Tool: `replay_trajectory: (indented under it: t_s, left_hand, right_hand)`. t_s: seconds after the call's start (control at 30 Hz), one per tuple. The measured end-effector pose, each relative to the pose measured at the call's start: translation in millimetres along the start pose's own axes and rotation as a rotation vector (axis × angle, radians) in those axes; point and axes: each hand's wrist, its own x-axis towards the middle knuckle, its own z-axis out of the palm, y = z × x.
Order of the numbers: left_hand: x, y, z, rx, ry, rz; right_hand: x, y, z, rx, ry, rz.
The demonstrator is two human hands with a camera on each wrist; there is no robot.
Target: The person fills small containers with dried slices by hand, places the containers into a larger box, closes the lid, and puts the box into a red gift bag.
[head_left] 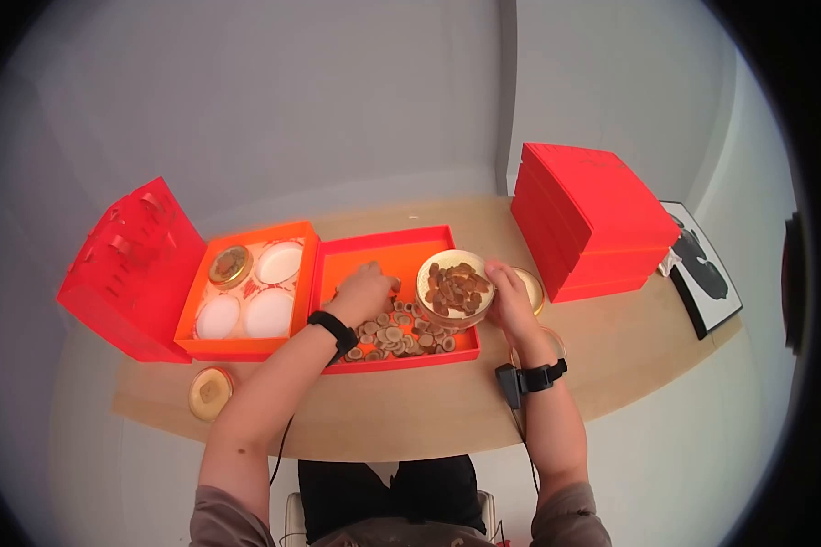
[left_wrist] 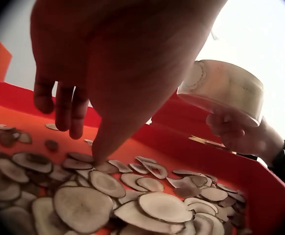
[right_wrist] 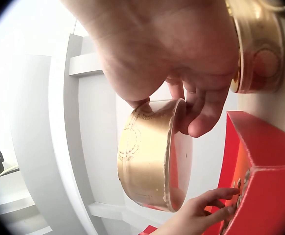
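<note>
My right hand (head_left: 517,310) grips the rim of a round gold container (head_left: 436,314) holding brown pieces (head_left: 456,290), raised over the right part of a red tray (head_left: 401,365). In the right wrist view the thumb and fingers of the hand (right_wrist: 172,54) pinch the container (right_wrist: 147,152) wall. My left hand (head_left: 363,294) reaches down into the tray; in the left wrist view the fingers of that hand (left_wrist: 118,54) point down, the thumb touching the pale, dark-edged slices (left_wrist: 83,208). Whether it pinches a slice is hidden.
An orange-red box (head_left: 246,348) with three white round containers and one gold-lidded jar (head_left: 231,266) stands left of the tray, beside its red lid (head_left: 137,264). Red boxes (head_left: 584,219) are stacked at the right, near a framed picture (head_left: 702,273). A round lid (head_left: 211,394) lies front left.
</note>
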Motion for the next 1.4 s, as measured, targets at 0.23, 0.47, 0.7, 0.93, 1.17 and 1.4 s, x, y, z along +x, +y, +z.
replay_trajectory:
  t_s: [0.23,0.47,0.7,0.93,1.17,1.4]
  left_hand:
    - [-1.6,0.6,6.8,-0.041,0.032,0.008]
    - [-0.5,-13.2,14.3,-0.294,0.237,0.007]
    - [-7.4,-15.1,32.2,-0.923,0.566,-0.141]
    - [-24.3,-2.2,-2.0,-1.108,0.387,-0.221]
    - [-23.6,-9.2,-12.4,-1.113,0.345,-0.075]
    - [-24.2,-19.5,-18.5,-1.079,0.275,-0.029]
  right_hand:
    - [2.3,5.1,-4.5,-0.013,-0.004,-0.006]
    - [4.4,9.1,-4.9,0.037,-0.006,0.009]
    - [16.1,7.5,1.2,0.032,-0.059,-0.043]
    - [16.3,-36.7,44.5,0.076,-0.060,-0.012]
    - [21.2,-49.0,67.8,-0.003,-0.030,-0.016]
    - [39.8,-42.5,60.5,-0.069,-0.033,-0.001]
